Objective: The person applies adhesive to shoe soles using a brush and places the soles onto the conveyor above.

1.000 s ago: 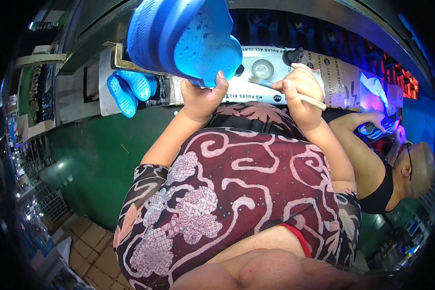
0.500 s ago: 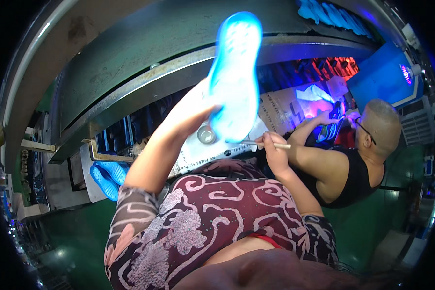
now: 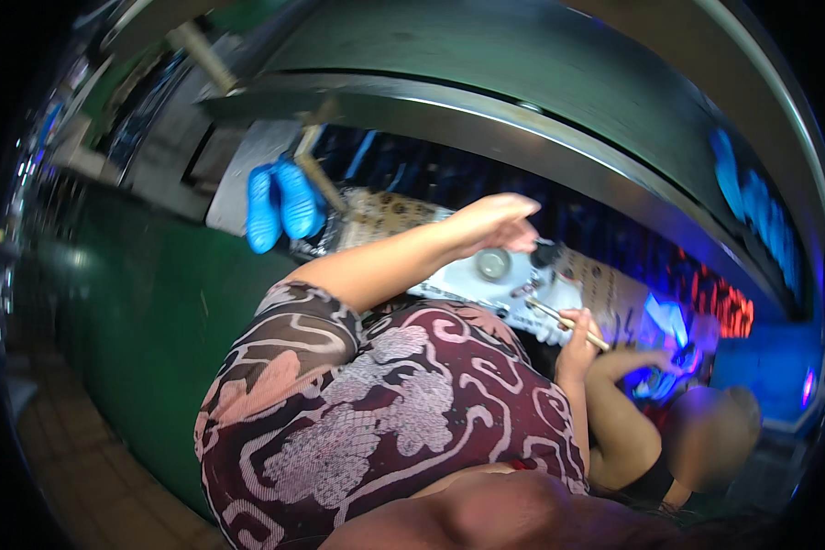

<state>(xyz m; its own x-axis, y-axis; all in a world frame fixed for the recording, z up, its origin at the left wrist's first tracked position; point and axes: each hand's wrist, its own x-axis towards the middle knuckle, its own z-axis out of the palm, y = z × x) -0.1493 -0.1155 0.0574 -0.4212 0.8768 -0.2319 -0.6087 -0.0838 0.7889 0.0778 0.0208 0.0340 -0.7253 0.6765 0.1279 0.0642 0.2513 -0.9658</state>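
My left hand point(image 3: 502, 225) is above the white work surface point(image 3: 463, 280); its fingers look apart, somewhat blurred, with nothing visible in them. Just below it stands a small round dish point(image 3: 493, 265), and a small dark object point(image 3: 546, 254) is beside its fingertips. Farther right, my right hand point(image 3: 577, 343) grips a thin brush point(image 3: 552, 313) by its pale wooden handle, its tip pointing left over the surface. Blue shoe soles point(image 3: 295, 200) lie on a grey board at the left, away from both hands.
A long dark conveyor belt point(image 3: 486, 60) with a metal edge runs across the far side, carrying blue soles point(image 3: 759, 215) at the right. At my right a co-worker's arm point(image 3: 625, 403) reaches under purple light near a blue panel point(image 3: 765, 371). Printed cardboard point(image 3: 385, 213) covers the bench.
The bright blue sole has left my left hand, which is lower and empty. The view has swung leftward, so the bench appears farther right. My right hand keeps the brush.
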